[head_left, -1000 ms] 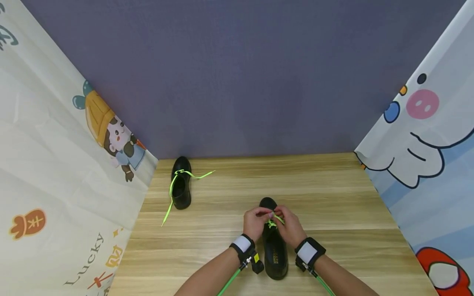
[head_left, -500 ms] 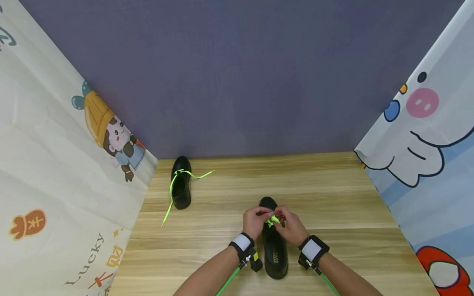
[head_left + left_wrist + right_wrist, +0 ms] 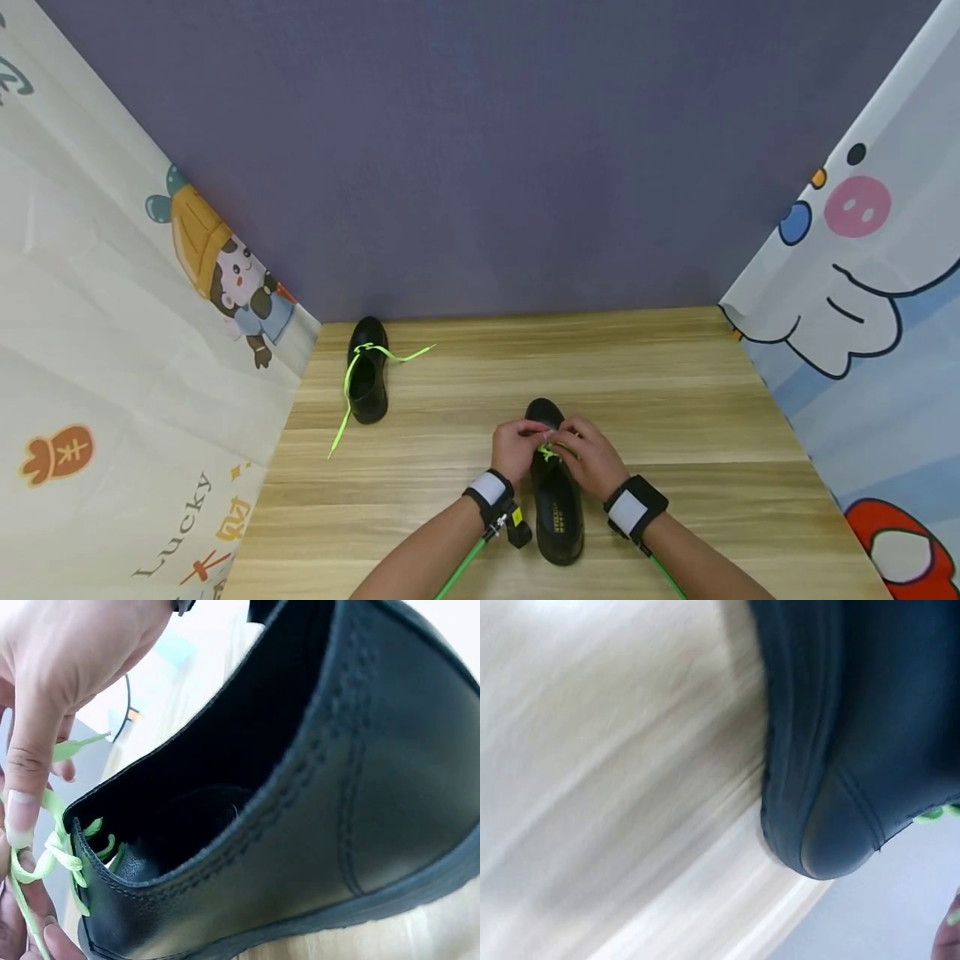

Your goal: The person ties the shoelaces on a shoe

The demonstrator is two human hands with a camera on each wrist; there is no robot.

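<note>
A black lace-up shoe (image 3: 557,521) stands on the wood-grain surface, toe pointing away. My left hand (image 3: 515,450) pinches its neon green shoelace (image 3: 547,452) from the left, thumb and fingertips together above the eyelets. From the right, my right hand (image 3: 597,462) holds the lace too, its fingertips meeting the left ones. The left wrist view has the lace crossed into a loose loop (image 3: 56,859) beside the shoe's opening, with a lace end (image 3: 79,746) sticking out by the upper hand. In the right wrist view the shoe's toe (image 3: 836,832) hides most of the fingers.
Another black shoe (image 3: 368,392) stands at the back left, its green laces (image 3: 347,400) trailing loose on both sides. A grey-purple panel (image 3: 480,167) rises behind the wood-grain surface (image 3: 450,367). Printed sheets hang at the left (image 3: 112,333) and right (image 3: 862,292).
My right hand's fingertips have shifted slightly left and closer to the left hand, and less green lace shows between them. The left hand and both shoes stay nearly still.
</note>
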